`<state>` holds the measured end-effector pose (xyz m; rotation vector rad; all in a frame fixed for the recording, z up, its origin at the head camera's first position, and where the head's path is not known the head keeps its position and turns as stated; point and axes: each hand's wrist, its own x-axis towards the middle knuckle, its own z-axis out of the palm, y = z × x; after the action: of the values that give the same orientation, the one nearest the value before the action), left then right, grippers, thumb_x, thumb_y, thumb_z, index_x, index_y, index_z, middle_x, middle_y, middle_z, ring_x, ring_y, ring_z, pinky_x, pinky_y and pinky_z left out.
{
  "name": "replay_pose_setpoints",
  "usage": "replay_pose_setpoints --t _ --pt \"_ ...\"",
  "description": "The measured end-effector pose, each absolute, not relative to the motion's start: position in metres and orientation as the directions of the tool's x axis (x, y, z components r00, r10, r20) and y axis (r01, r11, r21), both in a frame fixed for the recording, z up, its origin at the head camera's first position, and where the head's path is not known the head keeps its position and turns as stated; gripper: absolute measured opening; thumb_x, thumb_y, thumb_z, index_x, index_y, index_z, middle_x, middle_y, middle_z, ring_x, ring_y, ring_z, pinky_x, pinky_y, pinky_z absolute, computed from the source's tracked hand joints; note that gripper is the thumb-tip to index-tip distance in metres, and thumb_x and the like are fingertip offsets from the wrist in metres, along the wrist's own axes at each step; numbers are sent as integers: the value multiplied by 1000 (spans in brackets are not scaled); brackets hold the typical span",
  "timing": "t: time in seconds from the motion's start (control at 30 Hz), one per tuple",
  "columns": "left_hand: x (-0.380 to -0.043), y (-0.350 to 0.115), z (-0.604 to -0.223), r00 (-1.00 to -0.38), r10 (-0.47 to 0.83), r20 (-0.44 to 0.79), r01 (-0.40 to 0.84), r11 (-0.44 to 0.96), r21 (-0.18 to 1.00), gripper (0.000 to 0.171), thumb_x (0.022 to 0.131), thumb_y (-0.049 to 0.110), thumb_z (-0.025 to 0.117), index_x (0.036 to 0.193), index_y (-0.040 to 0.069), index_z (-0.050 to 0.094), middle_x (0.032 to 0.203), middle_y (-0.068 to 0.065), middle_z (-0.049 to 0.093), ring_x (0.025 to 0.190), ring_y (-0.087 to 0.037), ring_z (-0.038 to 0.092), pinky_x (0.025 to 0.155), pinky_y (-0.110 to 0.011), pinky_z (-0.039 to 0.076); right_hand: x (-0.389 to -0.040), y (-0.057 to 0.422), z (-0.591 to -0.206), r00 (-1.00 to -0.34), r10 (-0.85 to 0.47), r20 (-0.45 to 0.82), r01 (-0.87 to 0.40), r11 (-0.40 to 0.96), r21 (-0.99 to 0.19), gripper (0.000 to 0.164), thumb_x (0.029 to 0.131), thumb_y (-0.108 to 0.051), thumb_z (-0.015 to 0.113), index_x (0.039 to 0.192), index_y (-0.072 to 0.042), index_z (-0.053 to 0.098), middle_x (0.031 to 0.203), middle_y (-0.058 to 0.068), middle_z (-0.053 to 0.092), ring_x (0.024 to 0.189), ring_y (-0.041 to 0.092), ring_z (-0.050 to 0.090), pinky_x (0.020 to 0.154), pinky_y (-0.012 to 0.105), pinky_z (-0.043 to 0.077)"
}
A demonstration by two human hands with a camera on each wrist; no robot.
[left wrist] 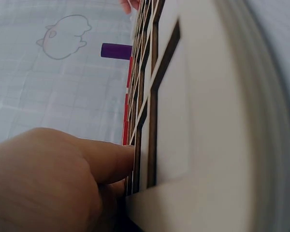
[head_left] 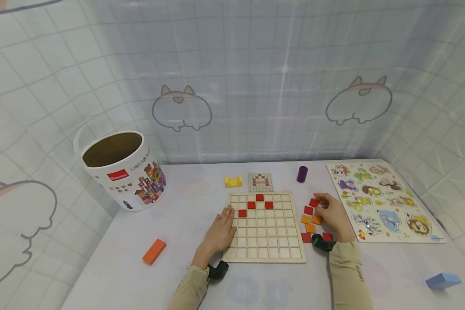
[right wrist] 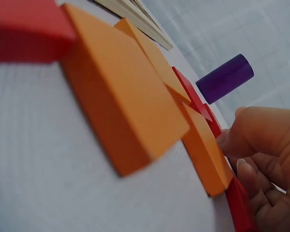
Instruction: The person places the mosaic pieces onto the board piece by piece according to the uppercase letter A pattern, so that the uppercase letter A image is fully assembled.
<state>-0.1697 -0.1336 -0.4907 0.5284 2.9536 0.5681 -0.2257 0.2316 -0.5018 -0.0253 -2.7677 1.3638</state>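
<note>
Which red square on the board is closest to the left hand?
The lowest, leftmost red square tile on the pale wooden grid board, beside the left hand; the other three sit higher and further right.

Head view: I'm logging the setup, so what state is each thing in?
Bucket, upright, open-topped
Grid board, flat, partly filled with red tiles
Loose tiles, beside the board
Pattern card, lying flat
Animal puzzle, flat, appears filled
Purple cylinder, upright
Orange block, lying flat
Yellow arch block, orientation unclear
Blue block, orientation unclear
Left hand, resting on the grid board
Right hand, at a red tile, grip unclear
</note>
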Motion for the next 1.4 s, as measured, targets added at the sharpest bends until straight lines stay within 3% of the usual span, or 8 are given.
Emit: replay_pose_setpoints --t 0.13,0.3,0.37,0.53,0.67,1.17,1.4 --pt "-171 -134 -491 -937 350 -20 317 872 374 58 101 17 44 150 -8 25 160 -22 19 148 -38 21 120 -53 21 -226 231 -501 -997 38 62 -24 627 -779 46 84 1 55 130 3 53 121 24 60 106 34 54 95 46 46" --pt "-171 -134 -493 -937 349 -17 317 871 375 58 101 18 44 149 -8 25 160 -22 19 148 -37 20 120 -53 21 -227 227 -498 -997 54 59 -12 622 -783 46 84 2 56 130 2 52 115 23 60 98 30 55 82 27 49" --pt "-171 -134 -493 -938 346 -17 314 870 380 58 101 18 44 150 -8 25 160 -22 19 148 -37 20 120 -53 21 -228 227 -497 -998 44 42 -7 606 -796 48 85 1 55 132 1 50 116 23 59 99 29 55 82 25 48" --pt "-170 -134 -493 -939 345 -15 313 868 387 59 101 19 44 150 -8 25 160 -22 19 148 -38 20 120 -54 20 -227 231 -497 -999 -42 26 -46 592 -805 53 86 1 57 137 3 44 125 25 56 108 34 52 98 42 44" --pt "-170 -134 -492 -938 347 -10 315 864 393 59 101 18 44 149 -9 25 160 -23 19 148 -39 20 119 -55 20 -226 233 -497 -994 -102 50 -102 604 -790 52 85 3 60 135 5 46 125 26 57 110 36 52 101 49 42" --pt "-171 -134 -491 -937 348 -31 313 874 372 58 102 19 42 150 -8 24 160 -22 18 149 -37 19 120 -52 21 -230 226 -494 -999 21 28 -9 636 -772 48 86 -6 61 132 3 50 117 23 58 103 33 54 94 43 46" --pt "-169 -133 -490 -937 347 -30 312 875 371 59 101 20 43 150 -8 24 160 -22 18 149 -37 20 120 -52 21 -228 221 -488 -999 14 52 -33 609 -792 47 89 -6 61 135 2 49 120 25 58 104 36 59 96 49 50"
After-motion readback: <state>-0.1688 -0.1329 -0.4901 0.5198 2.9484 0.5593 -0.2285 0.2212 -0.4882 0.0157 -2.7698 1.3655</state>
